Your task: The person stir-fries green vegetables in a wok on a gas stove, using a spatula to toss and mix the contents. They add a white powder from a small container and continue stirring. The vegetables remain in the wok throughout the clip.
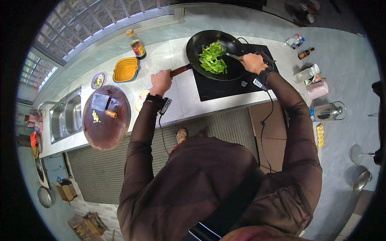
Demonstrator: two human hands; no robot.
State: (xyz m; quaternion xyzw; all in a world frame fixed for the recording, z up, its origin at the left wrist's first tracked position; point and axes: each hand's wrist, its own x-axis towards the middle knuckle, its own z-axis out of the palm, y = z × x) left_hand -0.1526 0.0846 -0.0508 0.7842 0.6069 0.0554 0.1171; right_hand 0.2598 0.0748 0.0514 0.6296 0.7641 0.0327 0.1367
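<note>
Right now the left hand [160,81] is clenched around the wooden handle [179,70] of a black wok [215,54], which sits on a dark cooktop [237,76] set toward the far right corner of the tabletop [181,96]. The right hand [252,62] is closed on the end of a metal spatula [233,56] whose blade reaches in among the green vegetables [212,58] heaped in the middle of the wok. Neither grip shows any slack; fingers wrap fully round both handles.

To stir well, the left grip should hold the wok level and steady on the cooktop while the spatula slides under the greens from the near side, lifting and turning them rather than pushing them over the rim. Keeping the wrist cable clear of the hot surface matters too.

Along the tabletop's left part lies a round wooden chopping board [106,118] carrying a cleaver [100,103] and what may be a piece of ginger, hard to tell at this size. Beyond it stand an orange basket [125,69] and a dark sauce bottle [137,47] by the far edge, with a steel sink [66,114] at the left end.
</note>
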